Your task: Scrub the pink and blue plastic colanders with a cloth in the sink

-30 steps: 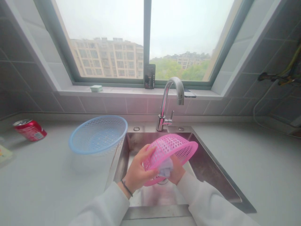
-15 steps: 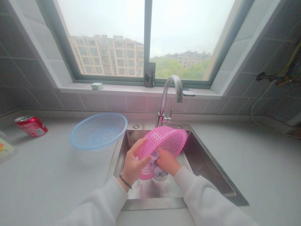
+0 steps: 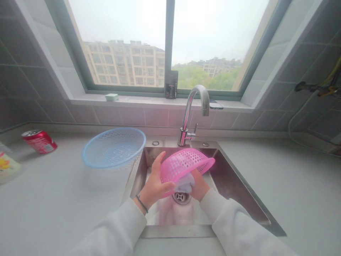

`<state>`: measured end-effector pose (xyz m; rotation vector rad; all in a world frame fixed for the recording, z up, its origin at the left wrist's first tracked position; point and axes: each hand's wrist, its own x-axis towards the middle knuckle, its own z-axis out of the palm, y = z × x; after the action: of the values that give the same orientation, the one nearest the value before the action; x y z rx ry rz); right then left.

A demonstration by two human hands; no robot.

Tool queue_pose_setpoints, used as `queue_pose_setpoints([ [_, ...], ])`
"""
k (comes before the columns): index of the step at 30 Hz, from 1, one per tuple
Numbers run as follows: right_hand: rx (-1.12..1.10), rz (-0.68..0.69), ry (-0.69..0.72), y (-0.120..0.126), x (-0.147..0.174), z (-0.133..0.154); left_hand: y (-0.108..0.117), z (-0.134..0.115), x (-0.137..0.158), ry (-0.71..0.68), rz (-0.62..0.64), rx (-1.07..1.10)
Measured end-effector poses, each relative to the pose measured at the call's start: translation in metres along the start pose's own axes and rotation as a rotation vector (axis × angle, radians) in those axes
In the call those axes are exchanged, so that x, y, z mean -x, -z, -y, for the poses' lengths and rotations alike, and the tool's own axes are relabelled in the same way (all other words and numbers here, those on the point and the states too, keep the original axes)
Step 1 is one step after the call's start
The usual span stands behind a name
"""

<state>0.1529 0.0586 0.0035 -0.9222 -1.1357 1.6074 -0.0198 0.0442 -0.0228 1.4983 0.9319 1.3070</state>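
Observation:
My left hand [image 3: 154, 182] grips the near left rim of a pink plastic colander [image 3: 181, 162], thumb on the near side and fingers behind. The colander is tilted on edge above the steel sink [image 3: 237, 185]. My right hand [image 3: 199, 186] is closed on a pale lilac-white cloth [image 3: 184, 184] pressed against the colander's near side; some of its fingers are hidden behind the rim. Below the cloth shows the sink drain [image 3: 181, 197]. The chrome faucet [image 3: 198, 96] arches just behind the colander, and no water runs from it.
A blue plastic basket [image 3: 87, 160] stands on the counter left of the sink. Further left are a red drink can [image 3: 39, 141], tilted, and a partly cut-off packet [image 3: 7, 167]. On the windowsill are a green soap-like block [image 3: 111, 97] and a propped phone [image 3: 171, 84].
The colander has turned so its opening faces further down, showing more of its outer side. My right hand and the cloth have shifted along its rim. The view has drifted slightly.

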Motion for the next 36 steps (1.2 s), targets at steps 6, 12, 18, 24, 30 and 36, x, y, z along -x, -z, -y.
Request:
queue_pose_setpoints([
  [6,-0.145,-0.102,0.020,0.016,0.000,0.007,0.002,-0.005,-0.003,0.062,0.150,0.057],
  [12,-0.021,-0.100,0.038,0.004,0.000,0.002,-0.013,-0.007,0.000,0.027,0.186,0.127],
  [18,0.405,-0.102,0.157,-0.010,-0.009,-0.013,-0.013,-0.008,0.002,-0.087,0.005,0.218],
  [24,1.296,-0.162,-0.103,0.010,-0.015,-0.013,-0.008,-0.006,-0.003,-0.113,-0.117,0.220],
  [30,0.849,0.008,0.049,0.001,-0.015,-0.017,-0.006,0.000,-0.004,-0.087,-0.074,0.077],
  [36,0.118,0.052,0.133,0.008,-0.011,-0.008,-0.004,-0.004,-0.004,-0.070,-0.009,-0.072],
])
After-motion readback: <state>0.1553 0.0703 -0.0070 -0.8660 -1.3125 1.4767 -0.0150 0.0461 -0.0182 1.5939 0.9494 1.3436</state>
